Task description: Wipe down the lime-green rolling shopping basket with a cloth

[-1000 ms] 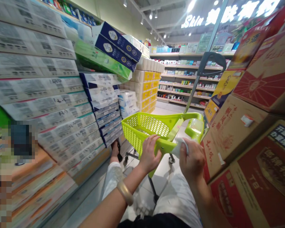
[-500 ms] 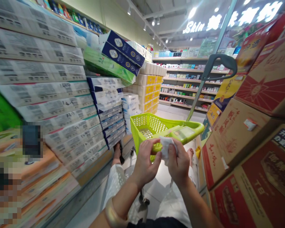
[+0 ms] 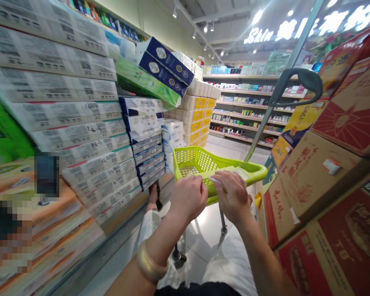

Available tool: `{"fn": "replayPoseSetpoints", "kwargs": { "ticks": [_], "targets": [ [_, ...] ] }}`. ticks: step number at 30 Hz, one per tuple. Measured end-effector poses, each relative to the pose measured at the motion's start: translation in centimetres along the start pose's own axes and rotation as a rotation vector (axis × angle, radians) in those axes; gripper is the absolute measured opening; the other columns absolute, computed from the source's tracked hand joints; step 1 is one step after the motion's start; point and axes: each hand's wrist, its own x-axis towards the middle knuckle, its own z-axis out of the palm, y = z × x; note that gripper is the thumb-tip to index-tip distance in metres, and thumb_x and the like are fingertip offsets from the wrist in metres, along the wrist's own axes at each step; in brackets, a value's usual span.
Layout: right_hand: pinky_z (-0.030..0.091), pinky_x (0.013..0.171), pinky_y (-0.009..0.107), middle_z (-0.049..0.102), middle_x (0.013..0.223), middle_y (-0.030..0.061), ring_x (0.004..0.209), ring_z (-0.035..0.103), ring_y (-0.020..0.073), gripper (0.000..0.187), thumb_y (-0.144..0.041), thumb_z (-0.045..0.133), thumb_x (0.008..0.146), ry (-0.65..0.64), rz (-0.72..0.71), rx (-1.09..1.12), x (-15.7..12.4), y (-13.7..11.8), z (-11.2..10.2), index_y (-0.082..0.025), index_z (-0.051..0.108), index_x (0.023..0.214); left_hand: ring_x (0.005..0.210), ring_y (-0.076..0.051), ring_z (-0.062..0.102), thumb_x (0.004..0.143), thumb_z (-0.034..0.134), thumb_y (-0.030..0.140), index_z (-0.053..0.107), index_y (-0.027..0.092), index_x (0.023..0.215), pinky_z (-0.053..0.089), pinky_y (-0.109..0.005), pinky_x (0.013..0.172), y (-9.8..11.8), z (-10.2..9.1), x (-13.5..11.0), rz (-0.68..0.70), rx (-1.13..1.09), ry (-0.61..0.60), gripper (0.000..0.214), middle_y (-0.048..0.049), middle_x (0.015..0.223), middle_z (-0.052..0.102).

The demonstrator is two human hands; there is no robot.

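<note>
A lime-green shopping basket cart [image 3: 200,156] stands in front of my knees, its near rim forming a handle bar. My left hand [image 3: 189,197] is closed in a fist round this bar, at its left part. My right hand [image 3: 232,193] curls over the bar a little further right, pressing a crumpled white tissue [image 3: 216,181] against it. Only an edge of the tissue shows; the fingers cover the rest. The basket looks bare inside where its mesh floor shows.
Stacked wrapped tissue packs [image 3: 89,135] rise on the left, with blue and green packs [image 3: 163,65] tilted on top. Cardboard cartons [image 3: 314,172] line the right. A grey pull handle [image 3: 296,88] slants up beyond the cart, and stocked shelves [image 3: 246,102] stand behind.
Both hands were holding the tissue up near the bar. Now my left hand is closed on the bar and my right hand has lowered the tissue onto it. The view has shifted slightly.
</note>
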Motion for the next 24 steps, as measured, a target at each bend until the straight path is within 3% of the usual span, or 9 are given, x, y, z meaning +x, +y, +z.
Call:
{"fn": "replayPoseSetpoints", "kwargs": {
  "ticks": [4,10,12,14,18,20,24],
  "targets": [
    [0.041,0.099,0.038,0.071,0.106,0.0035,0.107,0.061,0.0202,0.025,-0.027,0.047,0.093,-0.038,-0.029,0.089,0.4,0.5,-0.3,-0.025,0.071,0.096,0.075,-0.019,0.059,0.091,0.038,0.026,0.055,0.021,0.076,0.037,-0.033,0.069,-0.6,0.3,-0.2,0.006,0.029,0.039,0.023,-0.0042,0.08,0.065],
    [0.046,0.09,0.036,0.071,0.104,0.0069,0.096,0.063,0.0218,0.03,-0.028,0.044,0.088,0.007,0.315,-0.035,2.2,4.7,-1.2,-0.021,0.072,0.097,0.074,-0.019,0.058,0.092,0.036,0.028,0.052,0.022,0.074,0.036,-0.033,0.068,-1.0,0.7,-0.7,0.057,0.035,0.085,0.025,-0.0035,0.078,0.064],
    [0.045,0.089,0.035,0.071,0.105,0.006,0.096,0.063,0.0215,0.03,-0.024,0.044,0.087,-0.086,0.31,-0.086,2.9,4.0,-1.1,-0.021,0.07,0.103,0.073,-0.019,0.058,0.091,0.036,0.028,0.052,0.022,0.074,0.036,-0.034,0.067,-0.9,0.9,-0.6,0.062,0.037,0.101,0.024,-0.0036,0.076,0.063],
    [0.044,0.088,0.032,0.072,0.106,0.0037,0.095,0.063,0.0197,0.03,-0.022,0.045,0.087,-0.246,0.197,-0.084,3.7,2.1,-0.9,-0.024,0.069,0.106,0.073,-0.019,0.058,0.091,0.037,0.027,0.052,0.022,0.075,0.036,-0.034,0.067,-0.8,1.1,-0.6,0.071,0.037,0.112,0.023,-0.0038,0.075,0.063],
    [0.042,0.073,0.026,0.073,0.089,0.0025,0.081,0.064,0.0165,0.026,-0.03,0.046,0.091,-0.581,-0.004,-0.073,5.8,-1.1,-0.2,-0.024,0.072,0.086,0.074,-0.02,0.058,0.089,0.038,0.025,0.053,0.022,0.077,0.036,-0.034,0.067,-1.0,1.0,-0.7,0.088,0.025,0.114,0.02,-0.0041,0.077,0.064],
    [0.038,0.062,0.024,0.071,0.08,0.0022,0.073,0.062,0.0153,0.031,-0.035,0.046,0.091,-0.697,0.023,-0.082,6.9,-0.7,0.0,-0.023,0.07,0.077,0.074,-0.02,0.057,0.09,0.038,0.025,0.053,0.022,0.076,0.037,-0.034,0.067,-1.1,1.0,-0.8,0.088,0.026,0.113,0.021,-0.0042,0.077,0.063],
    [0.032,0.054,0.025,0.063,0.061,0.0022,0.056,0.055,0.0138,0.038,-0.042,0.047,0.09,-0.817,0.293,-0.122,8.8,3.3,0.1,-0.02,0.068,0.067,0.073,-0.02,0.057,0.09,0.037,0.026,0.052,0.022,0.074,0.037,-0.034,0.068,-1.1,1.0,-0.7,0.076,0.028,0.11,0.023,-0.0044,0.075,0.062]
  ]
}}
